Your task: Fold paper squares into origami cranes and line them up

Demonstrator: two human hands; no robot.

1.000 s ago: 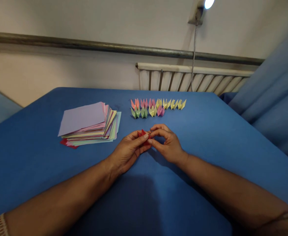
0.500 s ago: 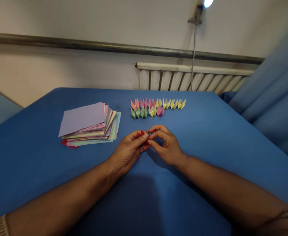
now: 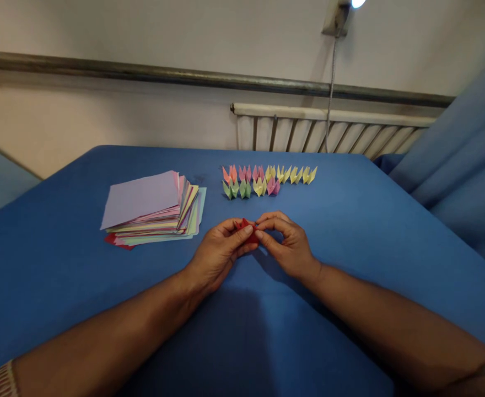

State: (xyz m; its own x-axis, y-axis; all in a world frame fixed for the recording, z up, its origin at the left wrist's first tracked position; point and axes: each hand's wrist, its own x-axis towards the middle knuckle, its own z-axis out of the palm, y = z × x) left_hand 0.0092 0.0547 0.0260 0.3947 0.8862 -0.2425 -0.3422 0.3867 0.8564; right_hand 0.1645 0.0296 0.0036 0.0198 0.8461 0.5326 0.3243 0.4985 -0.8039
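Observation:
A small folded red paper piece (image 3: 246,228) sits between my two hands above the blue table (image 3: 350,231). My left hand (image 3: 217,252) pinches its left side with thumb and fingers closed. My right hand (image 3: 286,242) pinches its right side, fingers curled over it. Most of the red piece is hidden by my fingertips. Just beyond my hands stand two short rows of folded paper pieces (image 3: 267,181) in orange, pink, yellow and green.
A stack of coloured paper squares (image 3: 151,208), lilac on top, lies to the left of my hands. A slatted rail (image 3: 329,132) and a metal pipe run along the wall behind the table. Blue fabric (image 3: 465,149) hangs at the right.
Both hands stay pinched on the red piece and work it slightly; a little more red shows between the fingertips. The view has drifted a bit to the right.

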